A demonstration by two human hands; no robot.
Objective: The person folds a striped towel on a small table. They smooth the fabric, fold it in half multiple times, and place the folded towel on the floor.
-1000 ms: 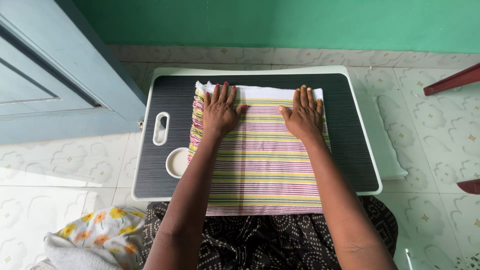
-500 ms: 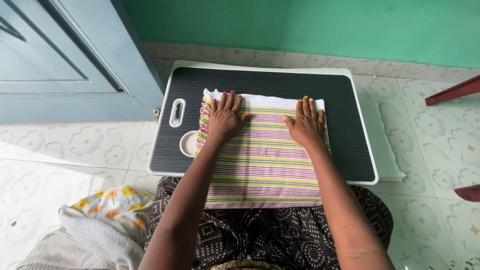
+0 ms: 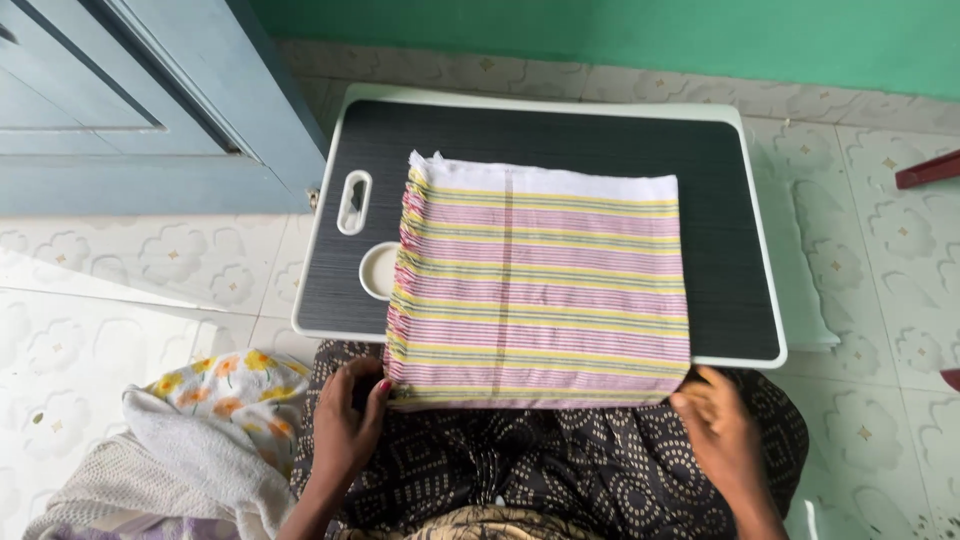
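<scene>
Hands at near corners: left hand [image 3: 350, 420] and right hand [image 3: 722, 425] pinch, we judge, the folded striped cloth [image 3: 540, 285] lying flat on the worktop [image 3: 560, 130]. Next fold needs both corners lifted evenly.

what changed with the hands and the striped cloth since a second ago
Both hands slid off the far part of the striped cloth toward the body: the left hand and right hand now take its near corners. The cloth stays folded flat on the lap table.
</scene>
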